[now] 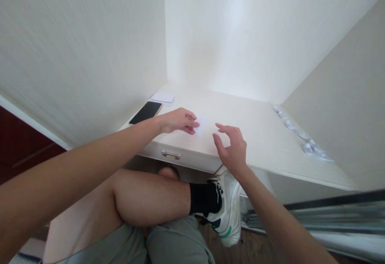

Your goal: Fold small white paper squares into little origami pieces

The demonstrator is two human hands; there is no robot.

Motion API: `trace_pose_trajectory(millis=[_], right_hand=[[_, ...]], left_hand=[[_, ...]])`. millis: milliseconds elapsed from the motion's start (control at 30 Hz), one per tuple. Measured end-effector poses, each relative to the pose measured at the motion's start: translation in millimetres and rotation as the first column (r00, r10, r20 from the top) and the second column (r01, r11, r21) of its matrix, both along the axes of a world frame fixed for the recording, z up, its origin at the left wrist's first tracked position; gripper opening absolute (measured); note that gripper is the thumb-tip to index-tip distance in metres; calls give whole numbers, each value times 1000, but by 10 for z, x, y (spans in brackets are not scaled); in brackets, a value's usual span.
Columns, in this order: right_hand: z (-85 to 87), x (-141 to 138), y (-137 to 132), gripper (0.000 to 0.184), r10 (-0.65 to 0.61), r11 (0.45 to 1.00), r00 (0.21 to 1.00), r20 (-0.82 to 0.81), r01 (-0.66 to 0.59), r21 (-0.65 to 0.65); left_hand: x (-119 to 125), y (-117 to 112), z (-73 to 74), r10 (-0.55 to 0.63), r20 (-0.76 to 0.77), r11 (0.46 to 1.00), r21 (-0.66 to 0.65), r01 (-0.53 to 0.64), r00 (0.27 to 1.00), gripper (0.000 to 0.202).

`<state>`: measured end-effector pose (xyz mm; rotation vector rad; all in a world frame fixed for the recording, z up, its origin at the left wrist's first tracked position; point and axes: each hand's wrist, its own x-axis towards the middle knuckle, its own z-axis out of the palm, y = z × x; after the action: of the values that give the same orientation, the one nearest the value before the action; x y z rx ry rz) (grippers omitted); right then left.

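Between thumb and fingers, my left hand (183,121) pinches a small white piece of paper (201,126) just above the white desk (255,125). To its right, my right hand (231,144) hovers near the desk's front edge. Its thumb and index finger are apart, with nothing between them. A gap separates the right fingertips from the paper. The paper is pale against the desk, so its exact outline and folds are hard to make out.
A black phone (146,112) lies at the desk's left side, with white folded papers (163,97) behind it. A twisted white strip (297,134) runs along the right wall. Below the desktop are a drawer handle (171,155), my crossed leg and a white shoe (230,212).
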<state>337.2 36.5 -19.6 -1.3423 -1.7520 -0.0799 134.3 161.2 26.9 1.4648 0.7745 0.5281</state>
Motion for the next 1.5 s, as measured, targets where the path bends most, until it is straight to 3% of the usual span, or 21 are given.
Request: trace_pose_trajectory(millis=[100, 267, 433, 533, 733, 1067, 1300, 1500], right_hand=[[-34, -209, -227, 24, -33, 999, 969, -245, 35, 2], [79, -643, -720, 22, 25, 998, 874, -486, -48, -35], [252, -876, -1075, 16, 54, 998, 957, -286, -56, 1], [273, -987, -1191, 20, 37, 998, 979, -201, -26, 53], [285, -1151, -1319, 17, -65, 993, 971, -232, 86, 80], [310, -1027, -1475, 17, -139, 982, 979, -146, 156, 110], [357, -804, -1543, 13, -116, 992, 980, -163, 105, -74], [355, -654, -1539, 13, -114, 989, 966, -233, 89, -118]], left_hand=[[-78, -633, -49, 198, 231, 980, -74, -186, 953, 24], [-215, -1543, -184, 393, 379, 915, -252, -315, 838, 23], [-293, -1980, -248, 506, 444, 862, -283, -420, 739, 18], [-309, -2114, -278, 548, 487, 835, -271, -478, 680, 14], [-283, -2264, -370, 577, 530, 782, -141, -607, 621, 10], [-172, -2381, -320, 567, 458, 774, -10, -633, 685, 9], [-117, -2370, -349, 510, 401, 801, 102, -590, 761, 7], [-22, -2318, -376, 487, 351, 800, 188, -570, 800, 7]])
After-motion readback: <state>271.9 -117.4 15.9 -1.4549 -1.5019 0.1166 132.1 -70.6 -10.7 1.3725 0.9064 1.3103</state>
